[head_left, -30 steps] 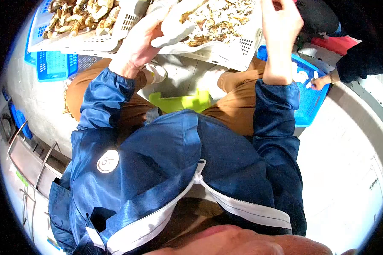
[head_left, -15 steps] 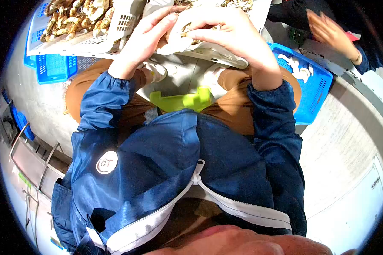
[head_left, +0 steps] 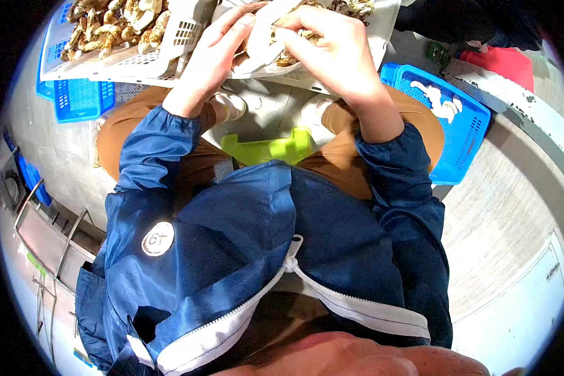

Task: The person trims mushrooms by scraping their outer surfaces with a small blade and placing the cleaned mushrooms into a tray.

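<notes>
My left hand is closed round a pale, whitish piece, which looks like a mushroom, over the near edge of the right white crate. From the right, my right hand meets its upper part with thumb and forefinger pinched; what lies between these fingertips is too small to make out. Brownish scraps show in this crate behind my hands. The left white crate holds several brown and cream mushrooms.
Blue baskets stand at the left and right, the right one holding white pieces. A lime-green object lies between my feet. Another person's dark clothing shows at the upper right near a red object.
My right hand has come down and left from the upper right to the pale piece, its fingers now pinched. The other person's hand has left the right blue basket and the view.
</notes>
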Demonstrator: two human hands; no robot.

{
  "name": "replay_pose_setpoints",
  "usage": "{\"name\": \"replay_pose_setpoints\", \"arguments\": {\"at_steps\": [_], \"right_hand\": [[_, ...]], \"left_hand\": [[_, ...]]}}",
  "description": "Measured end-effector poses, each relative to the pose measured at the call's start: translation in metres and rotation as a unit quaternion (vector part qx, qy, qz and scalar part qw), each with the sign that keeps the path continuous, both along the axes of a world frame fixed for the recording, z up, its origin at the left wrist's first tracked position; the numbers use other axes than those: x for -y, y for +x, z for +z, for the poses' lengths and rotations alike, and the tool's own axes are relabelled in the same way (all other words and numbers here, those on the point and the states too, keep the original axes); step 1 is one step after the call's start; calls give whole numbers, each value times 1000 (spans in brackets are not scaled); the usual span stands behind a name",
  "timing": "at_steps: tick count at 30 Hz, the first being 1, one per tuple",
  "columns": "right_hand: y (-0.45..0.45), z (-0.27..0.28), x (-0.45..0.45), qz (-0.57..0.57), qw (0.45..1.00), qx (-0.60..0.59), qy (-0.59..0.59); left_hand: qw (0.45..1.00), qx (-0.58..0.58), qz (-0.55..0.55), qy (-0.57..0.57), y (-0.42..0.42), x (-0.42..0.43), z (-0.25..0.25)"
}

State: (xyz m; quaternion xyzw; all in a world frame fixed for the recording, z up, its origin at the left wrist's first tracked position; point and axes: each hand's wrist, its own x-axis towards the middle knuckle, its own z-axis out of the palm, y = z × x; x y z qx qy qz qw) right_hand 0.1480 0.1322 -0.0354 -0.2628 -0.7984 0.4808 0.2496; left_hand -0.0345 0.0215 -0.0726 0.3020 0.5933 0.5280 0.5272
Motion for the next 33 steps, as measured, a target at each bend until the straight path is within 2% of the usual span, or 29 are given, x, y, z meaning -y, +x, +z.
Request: {"name": "replay_pose_setpoints", "arguments": {"at_steps": [2, 4, 5, 6, 7, 8, 9, 10, 12, 13, 15, 16, 18, 21, 22, 25, 27, 29, 31, 33], "right_hand": [[2, 9, -4, 0, 1000, -13, -7], [3, 35, -10, -16, 998, -32, -48], [8, 26, -18, -38, 996, -55, -52], [13, 42, -22, -98, 988, 24, -118], [18, 37, -30, -158, 987, 25, 18], [17, 33, -36, -221, 973, -13, 63], [24, 40, -42, -255, 964, 27, 68], [29, 39, -48, -275, 959, 9, 62], [35, 35, -55, -283, 948, 24, 144], [35, 34, -55, -274, 948, 39, 155], [32, 35, -54, -257, 948, 68, 176], [30, 38, -51, -229, 967, 94, 59], [29, 34, -48, -110, 991, 51, 59], [21, 38, -35, 11, 999, -36, -28], [22, 37, -44, 139, 989, -41, 21], [19, 19, -28, 158, 987, -39, 2], [18, 14, -21, 145, 989, -41, -1], [20, 14, -23, 167, 986, -23, -16], [22, 15, -30, 215, 974, -9, -71], [23, 15, -29, 208, 975, -7, -81]], "left_hand": [[999, 17, 44, -24, 1, 1, -3], [993, 95, 56, -35, -6, 5, -10], [988, 133, 61, -40, -9, 7, -11], [986, 156, 43, -31, -10, 6, -7], [983, 180, 25, -22, -10, 5, 0], [979, 204, 5, -12, -10, 3, 4], [969, 248, 8, -13, -14, 5, 2], [959, 282, 20, -9, -16, 6, -2], [937, 347, 45, -1, -21, 11, -19], [927, 374, 22, 33, -28, 14, -43], [919, 393, 17, 21, -33, 15, -42], [915, 402, 14, 15, -33, 13, -41], [971, 231, -56, 34, -22, 13, -6], [964, 259, -48, -23, -12, 6, 20], [984, 170, 1, -51, 0, 8, 34], [955, 282, -31, 85, -5, 16, 3], [984, 153, -49, 76, -3, 13, 8], [971, 238, -12, 5, 0, 7, 18], [975, 219, -33, -14, 3, 4, 26], [979, 187, -67, -33, 1, 2, 37]]}}
